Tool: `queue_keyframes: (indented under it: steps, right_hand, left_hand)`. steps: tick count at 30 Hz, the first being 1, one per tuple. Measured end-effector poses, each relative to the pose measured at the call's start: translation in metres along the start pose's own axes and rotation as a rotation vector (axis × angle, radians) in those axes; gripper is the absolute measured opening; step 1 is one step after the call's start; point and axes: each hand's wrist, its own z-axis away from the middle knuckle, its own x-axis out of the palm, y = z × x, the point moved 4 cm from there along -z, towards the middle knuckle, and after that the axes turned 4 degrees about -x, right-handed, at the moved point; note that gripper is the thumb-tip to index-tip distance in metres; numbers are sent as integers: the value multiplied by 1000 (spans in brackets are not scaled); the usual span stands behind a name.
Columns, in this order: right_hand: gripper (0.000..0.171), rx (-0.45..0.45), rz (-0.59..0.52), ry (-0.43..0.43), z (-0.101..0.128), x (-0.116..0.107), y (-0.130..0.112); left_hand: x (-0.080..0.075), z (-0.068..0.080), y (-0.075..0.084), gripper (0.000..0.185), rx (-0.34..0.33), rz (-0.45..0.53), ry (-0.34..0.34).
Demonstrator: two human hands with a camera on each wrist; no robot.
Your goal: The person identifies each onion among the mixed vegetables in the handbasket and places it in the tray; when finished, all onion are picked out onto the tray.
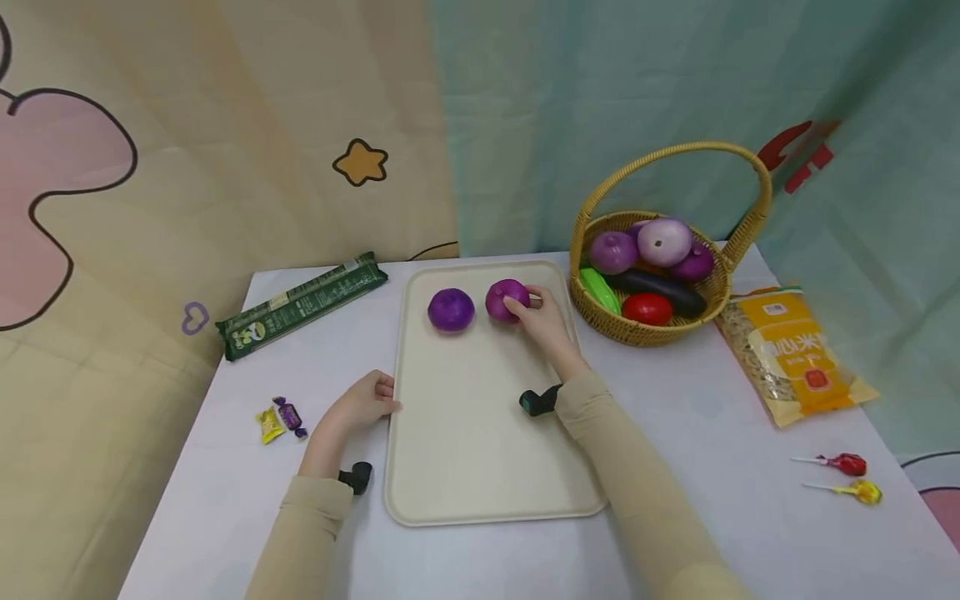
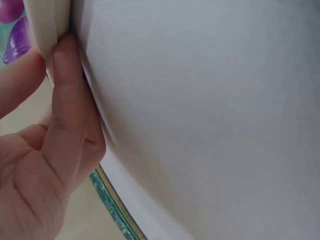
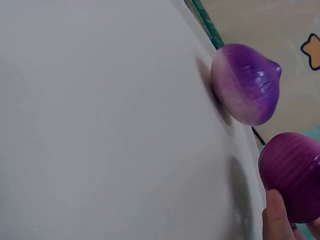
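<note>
Head view: I read the white table (image 1: 720, 433) from left to right. At the left of the frame a green packet (image 1: 302, 307) lies slanted on the table. Lower down are two wrapped candies, one yellow candy (image 1: 269, 425) and one purple candy (image 1: 289, 417), side by side.

Left of centre, the left hand (image 1: 365, 400) is at the left edge of the beige tray (image 1: 465, 433). My left wrist view shows its fingers pinching the rim, with the tray edge between them.

Near the top of the tray, the resting onion (image 1: 451, 311) sits toward the left. Just right of it is the held onion (image 1: 498, 298), pinched in the fingers of the right hand (image 1: 542, 317). My right wrist view shows this onion raised over the tray, with a gap between it and its shadow.

Right of the tray, at upper right of the frame, stands a wicker basket (image 1: 637, 333) with an upright handle. Its contents include a green vegetable (image 1: 600, 289), a red tomato (image 1: 647, 309), a dark eggplant (image 1: 660, 289) and several onions on top.

Beside the basket, further right, lies a yellow food bag (image 1: 795, 350). Below it, at lower right, I register a red lollipop (image 1: 849, 464) above a yellow lollipop (image 1: 866, 492).
</note>
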Motion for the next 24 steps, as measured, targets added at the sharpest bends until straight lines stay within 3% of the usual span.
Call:
queue_keyframes:
  steps: [7,14,20,24]
  right_hand:
    - [62,-14,64,19,-14,13,10]
    - [72,-33,89,-12,-15,19,9]
    - [74,-29,124,-16,-8,10,6]
    - [66,-98,140,-7,4,-3,-10]
  left_hand:
    - [2,1,0,31,-32,28,1]
    - [3,0,-2,31,-40,38,3]
    - [3,-1,-2,31,-44,33,10]
    - [2,0,-2,31,-44,22,14]
